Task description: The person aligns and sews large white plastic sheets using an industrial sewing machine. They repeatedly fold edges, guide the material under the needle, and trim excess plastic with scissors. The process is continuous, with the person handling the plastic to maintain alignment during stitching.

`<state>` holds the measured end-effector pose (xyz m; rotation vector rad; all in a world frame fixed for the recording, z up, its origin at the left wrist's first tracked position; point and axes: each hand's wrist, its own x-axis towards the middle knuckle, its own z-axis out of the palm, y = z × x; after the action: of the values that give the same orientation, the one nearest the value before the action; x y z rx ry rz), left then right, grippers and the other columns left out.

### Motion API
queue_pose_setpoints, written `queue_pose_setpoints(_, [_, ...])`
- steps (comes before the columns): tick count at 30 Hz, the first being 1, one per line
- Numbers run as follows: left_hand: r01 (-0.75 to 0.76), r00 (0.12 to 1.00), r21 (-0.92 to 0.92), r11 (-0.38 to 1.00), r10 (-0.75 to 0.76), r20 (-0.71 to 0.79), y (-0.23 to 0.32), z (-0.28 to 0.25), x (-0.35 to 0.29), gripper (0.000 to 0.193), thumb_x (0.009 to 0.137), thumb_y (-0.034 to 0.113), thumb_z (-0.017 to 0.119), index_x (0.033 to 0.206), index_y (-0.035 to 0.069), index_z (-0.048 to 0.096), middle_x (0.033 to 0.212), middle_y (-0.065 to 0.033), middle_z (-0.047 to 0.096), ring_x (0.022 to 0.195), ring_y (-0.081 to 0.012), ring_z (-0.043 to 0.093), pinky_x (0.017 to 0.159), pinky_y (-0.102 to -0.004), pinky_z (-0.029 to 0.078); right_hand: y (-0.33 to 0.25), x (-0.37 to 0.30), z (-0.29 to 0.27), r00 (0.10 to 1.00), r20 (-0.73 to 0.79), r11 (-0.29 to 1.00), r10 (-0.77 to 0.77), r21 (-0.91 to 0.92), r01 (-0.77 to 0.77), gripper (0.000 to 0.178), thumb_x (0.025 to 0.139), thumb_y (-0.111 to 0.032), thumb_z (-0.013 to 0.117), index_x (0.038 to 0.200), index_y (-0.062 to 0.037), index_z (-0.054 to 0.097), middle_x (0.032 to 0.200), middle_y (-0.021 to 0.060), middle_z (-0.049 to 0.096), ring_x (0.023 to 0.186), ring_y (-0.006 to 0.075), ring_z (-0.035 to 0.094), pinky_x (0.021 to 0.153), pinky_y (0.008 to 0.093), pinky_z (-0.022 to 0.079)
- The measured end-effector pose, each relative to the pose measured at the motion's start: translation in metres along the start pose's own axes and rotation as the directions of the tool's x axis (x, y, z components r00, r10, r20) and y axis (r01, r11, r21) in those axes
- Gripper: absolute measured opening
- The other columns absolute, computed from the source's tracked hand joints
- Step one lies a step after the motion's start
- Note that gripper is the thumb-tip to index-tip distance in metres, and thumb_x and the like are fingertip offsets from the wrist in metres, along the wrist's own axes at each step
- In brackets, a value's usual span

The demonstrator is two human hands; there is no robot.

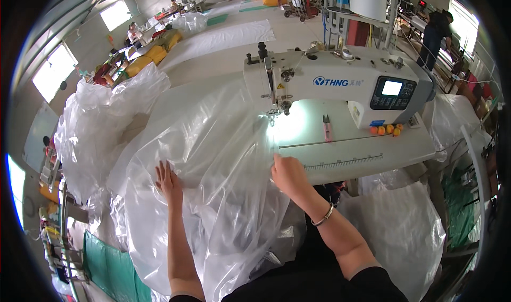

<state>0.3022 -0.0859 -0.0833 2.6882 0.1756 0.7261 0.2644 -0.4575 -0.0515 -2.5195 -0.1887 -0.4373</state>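
A large clear plastic sheet (213,142) spreads in folds over the left of the sewing table and down toward my lap. Its right edge runs up to the needle area of a white sewing machine (340,78), where a lamp glows. My left hand (169,184) lies on the sheet with its fingers spread. Near the table's front, my right hand (290,174) is closed on the sheet's right edge, below the presser foot (273,112). A bangle circles my right wrist.
Pink-handled thread snips (327,129) and several small orange fruits (387,129) lie on the machine bed. A printed ruler (343,162) runs along the front. More plastic (101,126) heaps at the left. A person (436,35) stands at the far right; others sit at the far left.
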Motion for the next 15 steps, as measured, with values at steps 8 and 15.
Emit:
queue_pose_setpoints(8, [-0.007, 0.97, 0.078, 0.997, -0.013, 0.244, -0.005, 0.037, 0.097, 0.039, 0.097, 0.018, 0.047, 0.136, 0.017, 0.052, 0.148, 0.0004, 0.041, 0.141, -0.0241, 0.031, 0.112, -0.0512, 0.022, 0.015, 0.047, 0.009, 1.0, -0.024, 1.0, 0.007, 0.016, -0.006, 0.012, 0.08, -0.007, 0.059, 0.082, 0.0042, 0.058, 0.068, 0.0225, 0.062, 0.068, 0.04, 0.063, 0.062, 0.0471, 0.051])
queue_pose_setpoints(15, [-0.111, 0.975, -0.328, 0.938, 0.04, -0.217, 0.039, -0.013, 0.072, 0.036, 0.098, 0.014, 0.05, 0.132, 0.003, 0.052, 0.139, -0.0141, 0.049, 0.127, -0.0292, 0.048, 0.102, -0.0377, 0.039, 0.024, 0.021, -0.019, 0.991, 0.08, 0.84, 0.108, 0.526, -0.134, 0.041, 0.088, -0.024, 0.065, 0.112, 0.0076, 0.059, 0.063, 0.0089, 0.059, 0.058, 0.0197, 0.06, 0.056, 0.0341, 0.049])
